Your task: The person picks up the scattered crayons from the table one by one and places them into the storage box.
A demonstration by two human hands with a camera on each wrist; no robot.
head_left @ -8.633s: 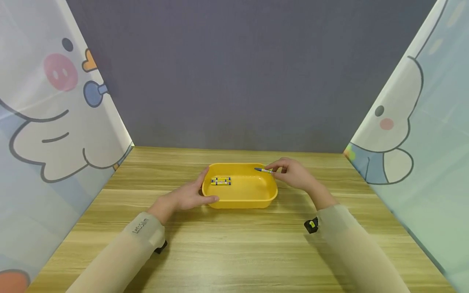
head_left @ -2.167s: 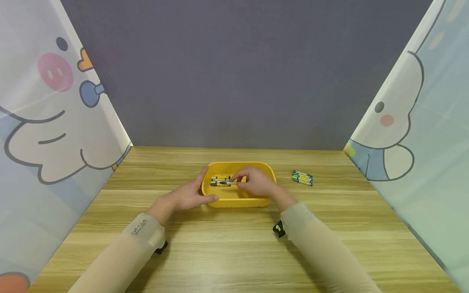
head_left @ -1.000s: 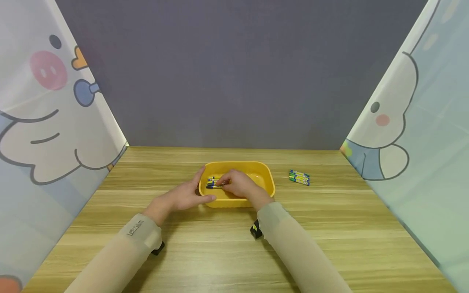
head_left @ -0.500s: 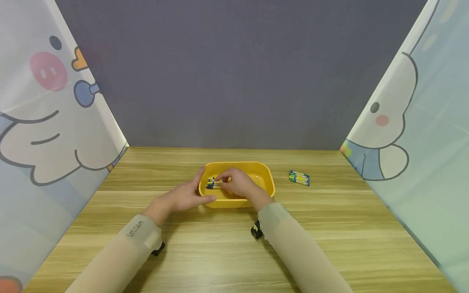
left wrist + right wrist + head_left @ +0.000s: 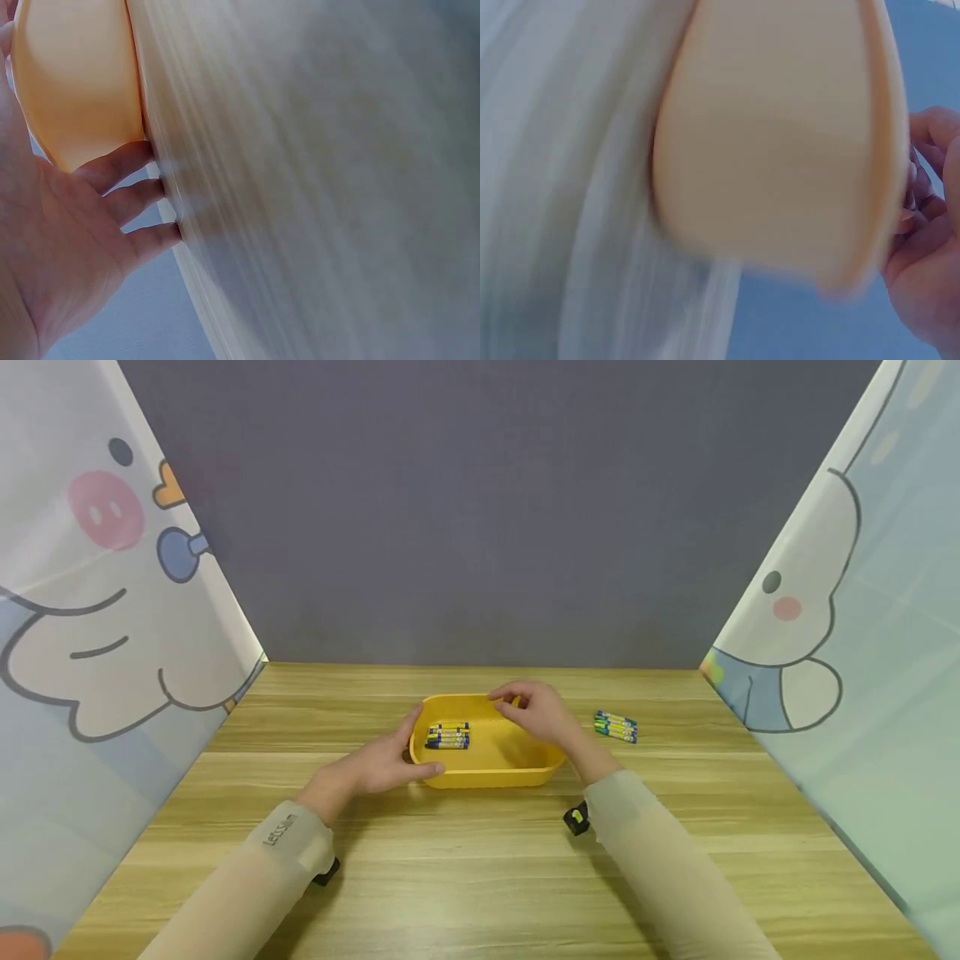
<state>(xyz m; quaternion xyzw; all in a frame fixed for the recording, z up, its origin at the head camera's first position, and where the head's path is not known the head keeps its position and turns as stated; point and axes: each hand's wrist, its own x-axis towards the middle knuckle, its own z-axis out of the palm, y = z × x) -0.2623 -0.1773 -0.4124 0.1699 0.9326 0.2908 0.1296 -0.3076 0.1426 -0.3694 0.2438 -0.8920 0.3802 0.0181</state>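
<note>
My right hand (image 5: 542, 714) has come up off the crayons (image 5: 448, 738) and back to two o'clock over the yellow tray (image 5: 487, 779), thumb and fingertips slightly apart. Those crayons lie side by side inside, toward nine o'clock, where my left hand (image 5: 384, 763) spans the tray's end with fingers spread; a second crayon row (image 5: 617, 727) lies on the table (image 5: 450, 877) at three.

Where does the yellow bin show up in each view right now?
Head: yellow bin lies in the lower middle.
Left wrist: upper left, cut off at the top, left hand touching it.
Right wrist: upper middle, blurred, right hand at the picture's right edge.
Shared landmark: wooden tabletop.
</note>
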